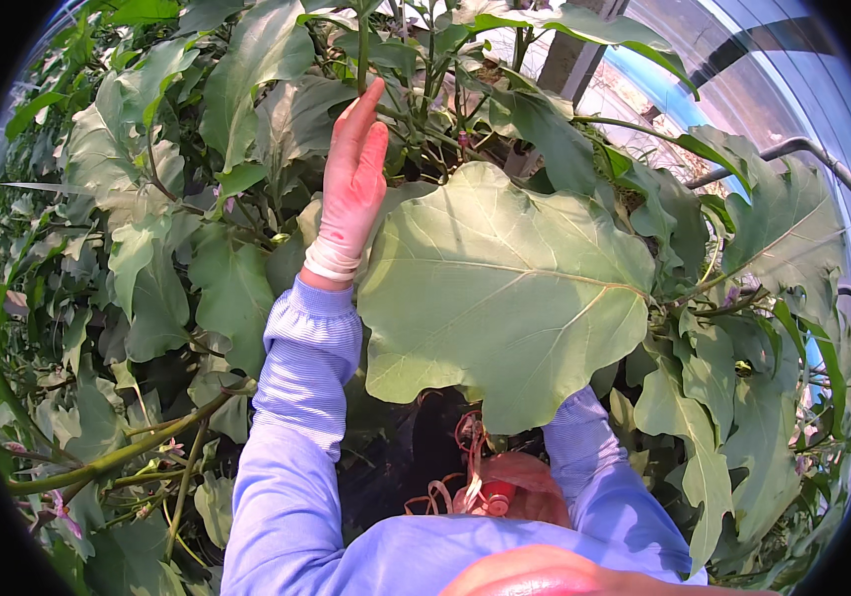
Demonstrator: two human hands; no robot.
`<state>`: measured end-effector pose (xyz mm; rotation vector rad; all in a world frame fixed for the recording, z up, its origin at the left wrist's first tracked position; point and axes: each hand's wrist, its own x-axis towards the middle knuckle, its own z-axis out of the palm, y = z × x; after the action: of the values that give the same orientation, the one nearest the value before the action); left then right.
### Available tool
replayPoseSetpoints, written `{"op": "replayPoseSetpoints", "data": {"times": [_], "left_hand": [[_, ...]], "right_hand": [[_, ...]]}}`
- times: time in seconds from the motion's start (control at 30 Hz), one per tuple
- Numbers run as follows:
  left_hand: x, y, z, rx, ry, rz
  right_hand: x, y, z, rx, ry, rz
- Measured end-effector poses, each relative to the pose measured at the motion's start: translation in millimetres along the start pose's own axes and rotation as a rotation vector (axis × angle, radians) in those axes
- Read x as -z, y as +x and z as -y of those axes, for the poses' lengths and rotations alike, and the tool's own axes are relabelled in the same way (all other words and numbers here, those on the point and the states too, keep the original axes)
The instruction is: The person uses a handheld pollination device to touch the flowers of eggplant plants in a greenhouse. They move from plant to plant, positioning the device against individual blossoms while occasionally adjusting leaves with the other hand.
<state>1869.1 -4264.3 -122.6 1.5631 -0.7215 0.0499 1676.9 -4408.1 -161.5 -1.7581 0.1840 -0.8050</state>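
Note:
My left hand point(355, 171), in a thin, pale glove with reddish stains, is raised among eggplant plants with its fingers straight and held together. Its fingertips lie beside an upright green eggplant stem point(363, 52); whether they touch it, I cannot tell. To the right of that hand, a broad eggplant leaf point(500, 276) spreads across the middle of the view. My right forearm in a blue sleeve point(582, 432) reaches up beneath this leaf, which hides my right hand. Below the leaf, near my body, lie a reddish bag point(530, 477) and tangled pink ties point(470, 454).
Dense eggplant foliage point(150, 276) with purple flowers surrounds both arms. A thick stem point(135, 447) crosses the lower left. At the upper right are a post point(582, 52), a curved metal pipe point(813, 145) and clear plastic sheeting point(790, 82).

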Motion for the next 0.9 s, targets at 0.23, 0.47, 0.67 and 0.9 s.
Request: {"op": "replayPoseSetpoints", "data": {"times": [0.23,0.47,0.67,0.9], "left_hand": [[3.6,-1.1,-3.5,0.060,-0.023,0.000],[6.4,-4.8,-5.2,0.080,-0.087,0.003],[0.3,-6.9,-7.8,0.083,-0.033,-0.001],[-8.7,-16.8,-39.8,0.077,0.282,0.065]], "right_hand": [[-3.5,61.0,-14.4,-0.033,0.137,-0.150],[4.7,95.0,-30.9,-0.070,0.186,-0.264],[16.9,118.3,-25.3,-0.132,0.234,-0.255],[14.0,108.9,-18.8,-0.084,0.314,-0.394]]}}
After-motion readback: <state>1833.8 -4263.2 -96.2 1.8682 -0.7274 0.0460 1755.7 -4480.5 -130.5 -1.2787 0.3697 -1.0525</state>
